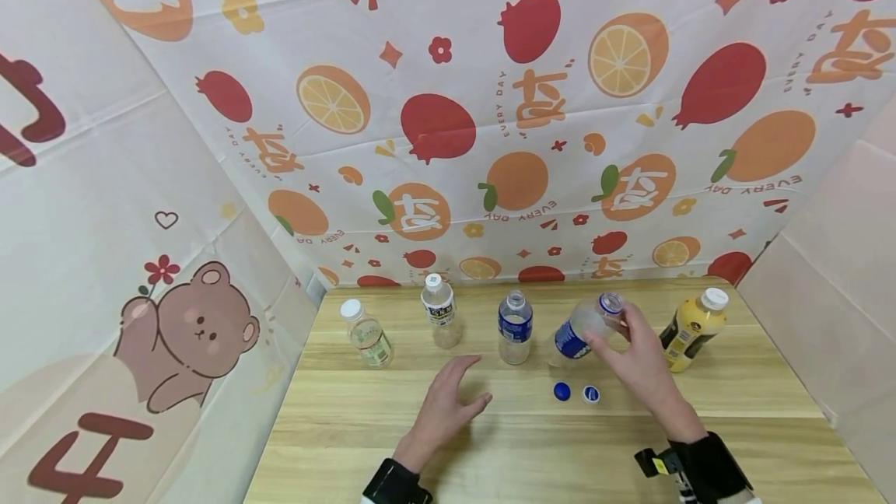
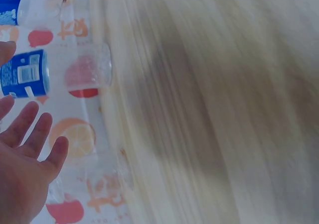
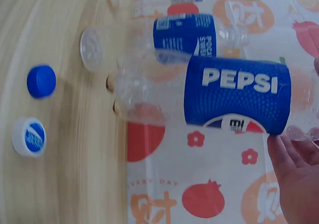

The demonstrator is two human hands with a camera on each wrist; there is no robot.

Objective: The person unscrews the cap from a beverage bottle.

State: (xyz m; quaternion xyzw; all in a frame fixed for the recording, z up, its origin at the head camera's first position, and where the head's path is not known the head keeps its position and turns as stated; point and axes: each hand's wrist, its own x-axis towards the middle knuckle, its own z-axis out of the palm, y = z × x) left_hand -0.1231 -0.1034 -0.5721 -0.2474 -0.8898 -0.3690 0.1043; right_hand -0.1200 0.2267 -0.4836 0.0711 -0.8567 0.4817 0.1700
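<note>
R hand (image 1: pixel 642 365) gripped tilted Pepsi btl (image 1: pixel 572 341) near top, prob. to steady it, w/ L hand (image 1: pixel 442 409) empty, fingers parted, above the surface (image 1: pixel 546 457).

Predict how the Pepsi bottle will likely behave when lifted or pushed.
The Pepsi bottle is probably light: its clear body shows no liquid. Its thin-looking walls might flex if the right hand squeezes. Being tall and round, it could tip or roll when pushed.

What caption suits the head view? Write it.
Right hand grips tilted bottle near two caps; left hand holds nothing.
</note>
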